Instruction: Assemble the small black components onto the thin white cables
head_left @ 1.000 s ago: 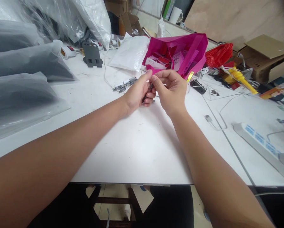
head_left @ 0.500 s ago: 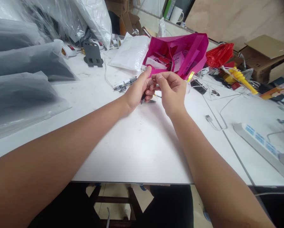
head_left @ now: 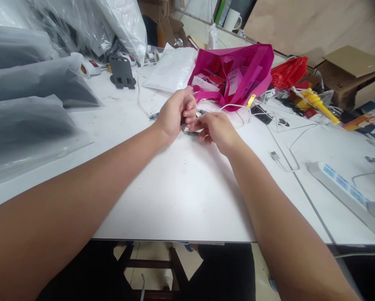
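Curling left hand (head_left: 174,115): fingers closed round a dark object (head_left: 183,121), well in from the worktop (head_left: 175,188)'s near edge
Right hand (head_left: 218,128): fingers half-bent beside it; cannot tell whether they grip
Pink bag (head_left: 214,57): beyond both hands, towards the far edge

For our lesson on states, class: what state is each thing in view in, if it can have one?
Left hand, curled around a dark object
Right hand, fingers bent
Pink tote bag, open, holding boxes
Cardboard box at right, open
Phone stand, upright
USB plug, unplugged
White mug, upright
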A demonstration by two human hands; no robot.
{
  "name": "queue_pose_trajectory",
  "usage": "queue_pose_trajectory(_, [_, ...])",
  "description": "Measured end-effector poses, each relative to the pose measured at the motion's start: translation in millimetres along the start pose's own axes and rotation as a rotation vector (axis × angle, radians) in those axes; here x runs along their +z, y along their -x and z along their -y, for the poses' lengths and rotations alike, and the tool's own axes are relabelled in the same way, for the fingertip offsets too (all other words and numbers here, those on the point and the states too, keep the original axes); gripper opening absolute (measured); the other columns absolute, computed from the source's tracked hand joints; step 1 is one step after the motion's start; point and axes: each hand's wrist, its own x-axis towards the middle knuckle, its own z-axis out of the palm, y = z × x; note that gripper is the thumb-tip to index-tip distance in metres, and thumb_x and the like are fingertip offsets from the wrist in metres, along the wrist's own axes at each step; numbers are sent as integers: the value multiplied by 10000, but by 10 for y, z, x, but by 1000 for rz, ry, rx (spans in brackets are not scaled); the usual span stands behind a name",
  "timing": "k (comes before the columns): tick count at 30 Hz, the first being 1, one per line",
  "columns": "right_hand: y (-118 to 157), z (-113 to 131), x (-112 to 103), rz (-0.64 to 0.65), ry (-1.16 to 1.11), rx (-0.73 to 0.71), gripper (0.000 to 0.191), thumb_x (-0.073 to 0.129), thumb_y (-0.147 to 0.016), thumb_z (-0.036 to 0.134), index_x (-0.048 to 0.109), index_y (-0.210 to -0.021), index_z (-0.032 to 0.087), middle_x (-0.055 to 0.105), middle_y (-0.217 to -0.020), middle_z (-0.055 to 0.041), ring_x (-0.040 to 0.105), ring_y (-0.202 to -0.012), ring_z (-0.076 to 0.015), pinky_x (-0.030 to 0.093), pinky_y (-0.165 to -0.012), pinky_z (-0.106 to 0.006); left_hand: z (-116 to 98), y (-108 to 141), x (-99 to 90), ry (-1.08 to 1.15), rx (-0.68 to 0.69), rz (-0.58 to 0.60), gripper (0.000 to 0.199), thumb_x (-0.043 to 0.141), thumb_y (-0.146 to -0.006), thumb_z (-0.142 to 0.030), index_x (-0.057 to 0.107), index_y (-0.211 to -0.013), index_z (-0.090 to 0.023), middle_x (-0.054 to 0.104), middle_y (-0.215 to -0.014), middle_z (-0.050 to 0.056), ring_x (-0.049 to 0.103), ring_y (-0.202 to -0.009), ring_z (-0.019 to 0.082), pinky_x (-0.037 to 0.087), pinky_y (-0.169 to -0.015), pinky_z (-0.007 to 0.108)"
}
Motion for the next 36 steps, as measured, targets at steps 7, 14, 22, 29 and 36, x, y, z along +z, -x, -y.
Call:
queue_pose_trajectory(7, [38, 16, 37, 193, -270, 84, 169, 607, -785, 192, 733, -896, 172, 824, -1105, -125, 594, -588, -119, 378, -432, -256, -27, 4, 1, -111, 168, -5, 525, 434, -1073, -347, 417, -575, -182, 278, -586, -3, 342, -521, 99, 280, -500, 221])
queue_pose_trajectory(14, [26, 4, -7, 111, -152, 94, 89, 657, -772, 198, 717, -833, 175, 828, -1055, -138, 574, -529, -122, 362, -412, -276, -6, -11, -22, -190, 211, -7, 508, 389, -1067, -353, 413, -587, -190, 279, -577, -8, 325, -517, 95, 323, -545, 231])
queue_pose_trajectory(22, [-74, -59, -80, -231, 281, -157, 138, 563, -867, 239, 690, -822, 209, 788, -881, -91, 665, -692, -197, 517, -595, -331, -7, -7, -35, -141, 178, -89, 516, 410, -1069, -335, 397, -573, -194, 252, -579, -24, 316, -492, 83, 292, -491, 209])
queue_pose_trajectory(29, [-186, -175, -447, -465, 678, -217, 164, 556, -876, 201, 704, -807, 210, 751, -828, -80, 696, -839, -252, 528, -831, -403, -10, 0, -37, 31, 31, -301, 473, 586, -1005, -300, 327, -626, -187, 206, -567, -58, 173, -422, 28, 65, -426, 205])
queue_pose_trajectory(36, [-205, -294, -350, -301, 775, -255, 134, 662, -884, 308, 745, -837, 214, 792, -960, -101, 704, -940, -287, 519, -894, -430, -44, 14, -15, -85, 84, -312, 453, 473, -1028, -290, 319, -612, -197, 194, -525, -64, 130, -401, 28, 48, -407, 194])
